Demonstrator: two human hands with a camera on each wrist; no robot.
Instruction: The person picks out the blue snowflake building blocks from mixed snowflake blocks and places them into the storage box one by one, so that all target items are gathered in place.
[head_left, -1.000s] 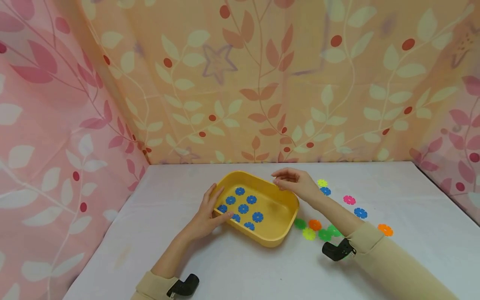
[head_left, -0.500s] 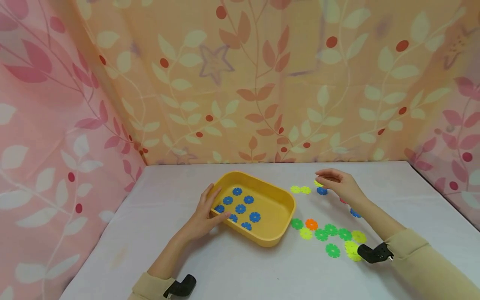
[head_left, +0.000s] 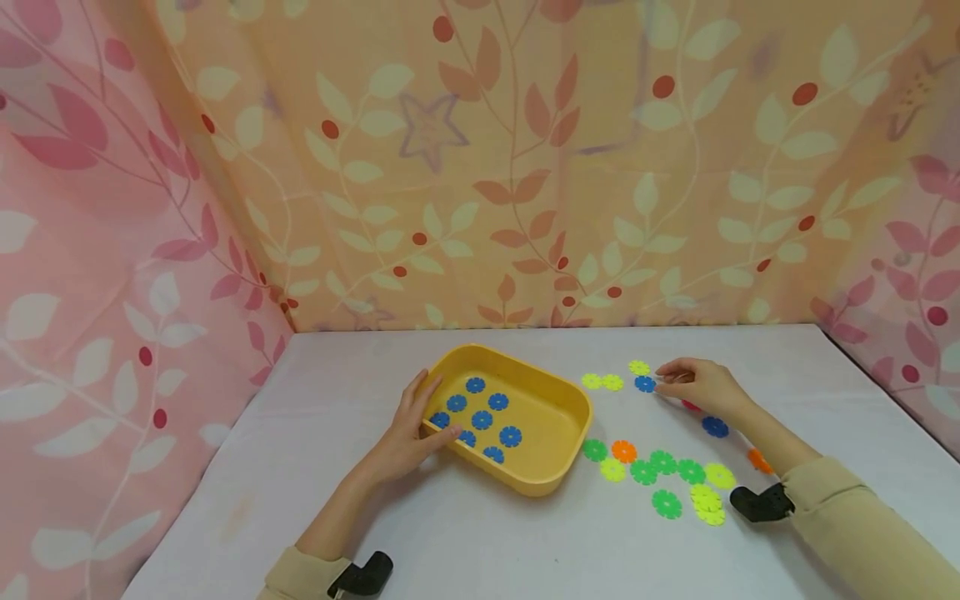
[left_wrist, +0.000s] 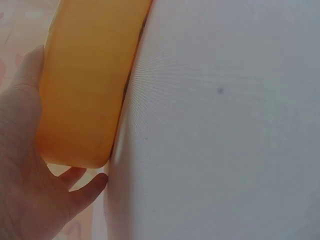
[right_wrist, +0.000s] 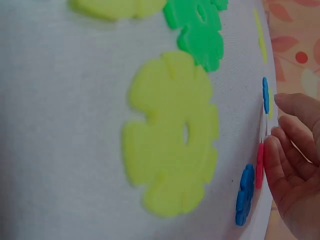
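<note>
My left hand (head_left: 401, 433) grips the left corner of a yellow plastic basin (head_left: 570, 408), thumb over the front rim and fingers along the left side. Several blue flower-shaped plastic discs (head_left: 482, 420) lie spread on the basin's floor. In the left wrist view, the same hand (left_wrist: 30, 150) rests around the basin's end wall (left_wrist: 87, 95). My right hand (head_left: 705, 387) is low over the table at the back right, fingertips right at the edge of a blue disc (head_left: 644, 384). The right wrist view shows a gap between this hand's (right_wrist: 297, 155) thumb and fingers.
Green discs (head_left: 663, 462), an orange disc (head_left: 623, 452) and yellow discs (head_left: 707, 498) lie right of the basin. Another blue disc (head_left: 715, 427) and a partly covered pink disc (head_left: 690, 405) lie by the right wrist. A patterned curtain (head_left: 480, 208) stands behind the table.
My right hand has moved right from over the basin to the back right, then down to the blue disc. My left hand keeps its hold on the basin.
</note>
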